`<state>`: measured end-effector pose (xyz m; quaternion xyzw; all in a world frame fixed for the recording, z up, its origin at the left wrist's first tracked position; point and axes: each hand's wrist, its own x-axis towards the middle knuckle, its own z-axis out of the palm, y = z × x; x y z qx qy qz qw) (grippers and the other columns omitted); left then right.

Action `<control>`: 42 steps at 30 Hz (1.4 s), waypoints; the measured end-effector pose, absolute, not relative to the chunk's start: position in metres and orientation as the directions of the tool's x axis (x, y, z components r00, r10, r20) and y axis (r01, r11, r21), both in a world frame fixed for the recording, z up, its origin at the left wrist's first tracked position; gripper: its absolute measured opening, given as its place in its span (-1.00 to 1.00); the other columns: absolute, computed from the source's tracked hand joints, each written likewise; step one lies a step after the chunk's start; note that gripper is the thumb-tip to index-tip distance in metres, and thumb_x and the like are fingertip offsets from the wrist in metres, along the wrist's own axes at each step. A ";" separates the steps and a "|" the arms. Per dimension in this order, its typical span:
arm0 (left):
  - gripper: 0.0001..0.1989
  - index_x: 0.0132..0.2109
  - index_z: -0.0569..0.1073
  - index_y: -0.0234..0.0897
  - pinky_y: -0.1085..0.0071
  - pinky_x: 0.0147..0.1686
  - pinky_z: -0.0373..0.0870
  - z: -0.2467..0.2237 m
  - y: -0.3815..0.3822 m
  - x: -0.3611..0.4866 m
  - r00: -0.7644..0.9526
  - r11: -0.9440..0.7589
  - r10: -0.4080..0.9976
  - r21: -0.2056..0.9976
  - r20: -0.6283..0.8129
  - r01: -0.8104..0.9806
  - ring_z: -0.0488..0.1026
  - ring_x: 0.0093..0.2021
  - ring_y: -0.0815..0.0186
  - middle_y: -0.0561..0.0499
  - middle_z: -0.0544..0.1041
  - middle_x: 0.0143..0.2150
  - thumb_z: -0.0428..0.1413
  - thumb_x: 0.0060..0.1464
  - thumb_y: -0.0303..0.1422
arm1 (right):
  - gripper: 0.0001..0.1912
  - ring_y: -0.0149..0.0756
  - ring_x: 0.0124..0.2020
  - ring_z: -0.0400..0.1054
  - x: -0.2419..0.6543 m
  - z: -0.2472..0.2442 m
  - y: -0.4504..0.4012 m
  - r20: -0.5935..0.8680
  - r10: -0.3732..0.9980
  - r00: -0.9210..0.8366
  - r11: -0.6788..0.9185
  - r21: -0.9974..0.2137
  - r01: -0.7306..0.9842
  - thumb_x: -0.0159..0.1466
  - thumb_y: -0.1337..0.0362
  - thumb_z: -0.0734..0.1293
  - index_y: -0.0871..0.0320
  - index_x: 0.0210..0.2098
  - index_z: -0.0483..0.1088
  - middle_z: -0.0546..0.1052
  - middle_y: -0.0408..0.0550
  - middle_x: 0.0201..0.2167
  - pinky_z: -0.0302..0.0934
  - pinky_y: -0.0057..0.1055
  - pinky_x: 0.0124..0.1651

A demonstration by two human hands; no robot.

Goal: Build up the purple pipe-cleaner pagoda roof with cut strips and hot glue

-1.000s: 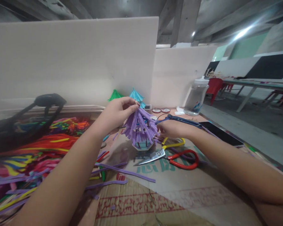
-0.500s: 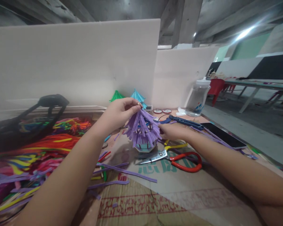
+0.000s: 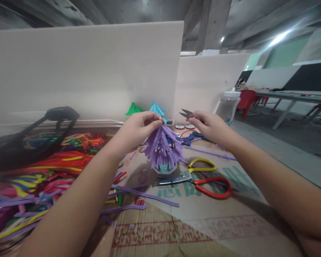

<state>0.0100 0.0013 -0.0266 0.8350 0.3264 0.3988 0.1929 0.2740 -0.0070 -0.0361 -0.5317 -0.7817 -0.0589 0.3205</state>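
Note:
A small two-tiered pavilion model with purple pipe-cleaner roofs point(image 3: 163, 146) stands upright on the cardboard. Its peak is pinched between the thumb and fingers of my left hand point(image 3: 143, 126). To the right and slightly higher, my right hand point(image 3: 210, 125) is closed around small dark snips point(image 3: 186, 113), their blades apart and pointing left toward the peak without touching it. The handles of the snips are hidden in my palm. Large scissors with one yellow and one red handle point(image 3: 214, 187) lie in front of the model.
Green point(image 3: 133, 108) and light-blue point(image 3: 155, 108) pointed roofs stand behind, near a white board point(image 3: 85, 71). A bundle of colourful pipe cleaners point(image 3: 56, 162) fills the left side. Loose purple strips point(image 3: 149, 197) lie in front. A clear bottle point(image 3: 227, 105) is at the back right.
My right hand has risen from beside the model's lower part and now holds the snips near the peak. My left hand keeps its pinch on the top.

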 end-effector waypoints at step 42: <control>-0.73 -0.22 0.55 -0.30 0.39 -0.29 0.32 -0.019 -0.012 0.016 0.471 -0.745 0.661 0.433 0.585 0.508 0.49 -0.30 0.28 0.00 0.60 -0.29 0.06 0.21 -0.21 | -0.67 -0.20 -0.33 0.22 0.236 -0.043 -0.044 0.649 0.423 -0.632 0.496 0.418 0.761 0.45 0.23 0.15 0.17 -0.04 0.51 0.53 0.01 -0.36 0.01 -0.26 -0.24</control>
